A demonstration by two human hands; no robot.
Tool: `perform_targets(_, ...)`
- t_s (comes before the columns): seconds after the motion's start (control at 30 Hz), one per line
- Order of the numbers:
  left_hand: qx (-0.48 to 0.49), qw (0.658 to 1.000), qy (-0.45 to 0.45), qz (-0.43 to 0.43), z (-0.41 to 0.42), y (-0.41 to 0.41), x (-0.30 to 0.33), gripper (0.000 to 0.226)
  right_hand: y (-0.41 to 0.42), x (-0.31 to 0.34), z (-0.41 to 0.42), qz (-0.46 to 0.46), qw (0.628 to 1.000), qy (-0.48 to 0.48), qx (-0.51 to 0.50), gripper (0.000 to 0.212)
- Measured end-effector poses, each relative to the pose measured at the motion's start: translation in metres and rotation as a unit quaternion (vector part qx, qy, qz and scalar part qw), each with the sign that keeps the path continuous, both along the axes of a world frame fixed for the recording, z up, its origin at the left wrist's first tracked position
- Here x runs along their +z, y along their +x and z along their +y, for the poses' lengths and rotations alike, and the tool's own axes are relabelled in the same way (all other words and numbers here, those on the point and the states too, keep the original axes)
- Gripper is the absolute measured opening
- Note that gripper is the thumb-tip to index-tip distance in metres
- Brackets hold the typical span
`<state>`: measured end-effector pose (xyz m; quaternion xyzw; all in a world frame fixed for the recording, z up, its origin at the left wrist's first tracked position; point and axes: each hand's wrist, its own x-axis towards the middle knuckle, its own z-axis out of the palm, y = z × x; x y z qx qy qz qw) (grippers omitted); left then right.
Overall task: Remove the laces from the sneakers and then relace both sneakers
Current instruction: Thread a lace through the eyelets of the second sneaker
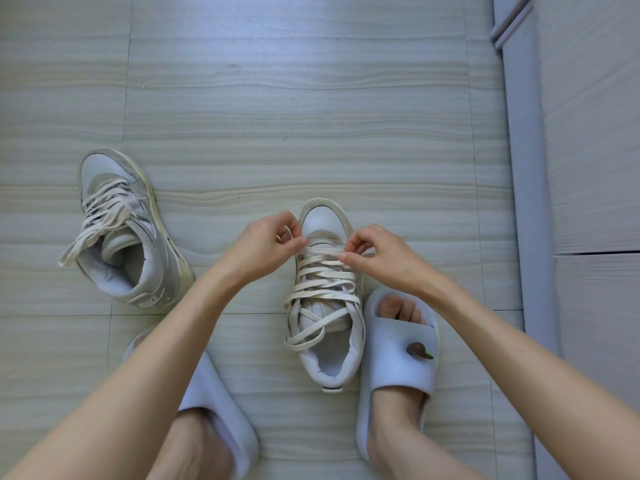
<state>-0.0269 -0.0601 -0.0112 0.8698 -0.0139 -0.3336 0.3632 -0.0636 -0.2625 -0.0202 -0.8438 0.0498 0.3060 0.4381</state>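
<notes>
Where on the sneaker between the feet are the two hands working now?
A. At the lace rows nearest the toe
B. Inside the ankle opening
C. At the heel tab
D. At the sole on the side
A: the left hand and right hand both pinch the lace at the toe end of the sneaker, far from its heel.

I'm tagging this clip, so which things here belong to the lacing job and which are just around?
Job:
- sneaker being laced, its lace
- second sneaker with lace
- left hand, right hand, both pinching the lace

Just around:
- slippers on the feet
- cabinet
</notes>
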Motion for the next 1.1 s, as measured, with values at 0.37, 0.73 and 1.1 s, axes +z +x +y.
perform_targets(0.37,0.077,0.996,0.036,-0.037,-0.017,-0.044,-0.012,0.015,-0.017,-0.008,0.013,-0.006,0.998,0.016,-0.062,0.024)
perform_targets(0.73,0.214,0.946,-0.180,0.165,0.004,-0.042,-0.005,0.016,-0.019,-0.001,0.000,0.050,0.988,0.116,-0.088,0.024)
perform_targets(1.1,0.241,0.963,-0.103,0.064,-0.001,-0.055,-0.004,0.012,-0.028,0.006,0.006,-0.029,0.990,0.062,-0.123,0.019)
